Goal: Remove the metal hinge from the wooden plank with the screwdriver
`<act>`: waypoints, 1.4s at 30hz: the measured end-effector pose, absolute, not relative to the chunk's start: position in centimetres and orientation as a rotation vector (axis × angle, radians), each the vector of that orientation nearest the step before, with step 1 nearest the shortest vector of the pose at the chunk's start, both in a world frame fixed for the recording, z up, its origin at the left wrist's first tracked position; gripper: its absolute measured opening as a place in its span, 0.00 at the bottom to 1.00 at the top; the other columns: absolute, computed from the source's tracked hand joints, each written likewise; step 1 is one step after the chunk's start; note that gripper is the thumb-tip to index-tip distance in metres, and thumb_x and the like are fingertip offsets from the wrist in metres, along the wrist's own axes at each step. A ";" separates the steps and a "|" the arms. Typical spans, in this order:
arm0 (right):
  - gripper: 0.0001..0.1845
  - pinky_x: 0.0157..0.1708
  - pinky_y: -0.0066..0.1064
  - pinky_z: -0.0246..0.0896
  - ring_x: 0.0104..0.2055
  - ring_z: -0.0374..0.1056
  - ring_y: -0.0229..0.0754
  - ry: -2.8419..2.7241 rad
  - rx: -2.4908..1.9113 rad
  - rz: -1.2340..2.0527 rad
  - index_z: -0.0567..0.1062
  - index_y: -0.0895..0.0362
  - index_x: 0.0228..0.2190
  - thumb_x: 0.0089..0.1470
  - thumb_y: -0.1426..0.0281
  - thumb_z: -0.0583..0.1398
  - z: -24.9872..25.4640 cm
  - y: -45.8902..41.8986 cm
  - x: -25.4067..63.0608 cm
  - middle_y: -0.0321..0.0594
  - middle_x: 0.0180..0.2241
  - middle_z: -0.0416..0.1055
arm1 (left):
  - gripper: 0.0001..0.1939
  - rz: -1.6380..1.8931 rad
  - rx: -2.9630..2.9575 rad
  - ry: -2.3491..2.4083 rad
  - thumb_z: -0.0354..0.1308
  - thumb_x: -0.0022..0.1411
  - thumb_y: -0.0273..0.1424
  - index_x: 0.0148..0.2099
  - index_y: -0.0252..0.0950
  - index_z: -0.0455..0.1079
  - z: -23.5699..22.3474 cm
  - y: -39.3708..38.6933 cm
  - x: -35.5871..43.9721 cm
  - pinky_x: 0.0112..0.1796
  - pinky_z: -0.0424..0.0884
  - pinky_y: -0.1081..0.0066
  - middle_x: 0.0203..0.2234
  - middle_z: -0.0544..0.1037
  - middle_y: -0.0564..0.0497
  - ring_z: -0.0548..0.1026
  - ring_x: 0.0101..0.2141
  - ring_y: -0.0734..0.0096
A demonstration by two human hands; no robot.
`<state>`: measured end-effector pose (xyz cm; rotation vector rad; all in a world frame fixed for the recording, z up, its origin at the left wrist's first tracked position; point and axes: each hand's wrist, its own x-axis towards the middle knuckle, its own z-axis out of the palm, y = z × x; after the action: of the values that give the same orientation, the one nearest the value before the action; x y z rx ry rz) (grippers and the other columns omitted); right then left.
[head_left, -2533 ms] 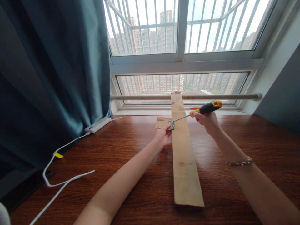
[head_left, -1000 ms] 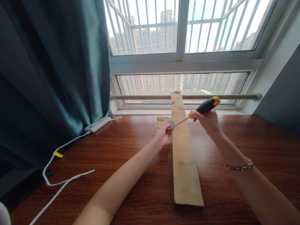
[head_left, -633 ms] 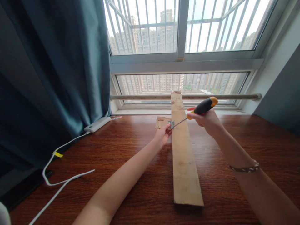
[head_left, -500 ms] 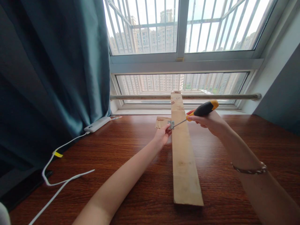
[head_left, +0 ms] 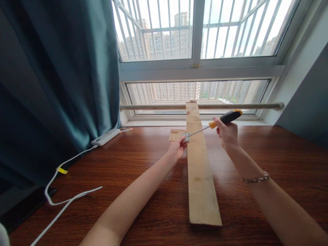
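Note:
A long wooden board [head_left: 202, 177] lies lengthwise on the table, its far end near the window rail. Against its left side is a short wooden piece [head_left: 175, 134]. A small metal hinge [head_left: 187, 136] sits where the two meet. My left hand [head_left: 178, 147] has its thumb pressed on the hinge, its other fingers curled below and partly hidden. In my right hand [head_left: 228, 134] is a screwdriver [head_left: 230, 117] with a black and yellow handle, gripped and tilted. The screwdriver's tip meets the hinge; any screw there is too small to make out.
The brown wooden table [head_left: 143, 164] reaches to the window. A white power strip [head_left: 106, 137] with a white cable [head_left: 60, 204] lies on the left beside the dark blue curtain [head_left: 84, 68]. A horizontal rail [head_left: 238, 106] crosses before the window.
My right hand has turned and shifted its grip round the screwdriver handle, with the wrist lower and further left. The screwdriver's tip stays at the hinge, and my left hand stays there.

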<state>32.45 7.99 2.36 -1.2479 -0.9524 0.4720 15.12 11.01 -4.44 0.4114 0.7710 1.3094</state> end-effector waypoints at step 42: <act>0.14 0.25 0.27 0.50 0.22 0.63 0.37 -1.824 -1.491 0.044 0.78 0.56 0.32 0.51 0.59 0.60 -2.3 8.6 29.2 0.35 0.19 0.69 | 0.08 1.317 0.429 0.691 0.55 0.54 0.14 0.29 0.29 0.72 -4.8 11.0 15.1 0.29 0.71 0.76 0.24 0.78 0.47 0.75 0.24 0.75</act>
<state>29.16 8.59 -2.33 -1.4910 -1.8241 0.0441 15.12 10.98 -4.78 0.4288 0.6910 1.3168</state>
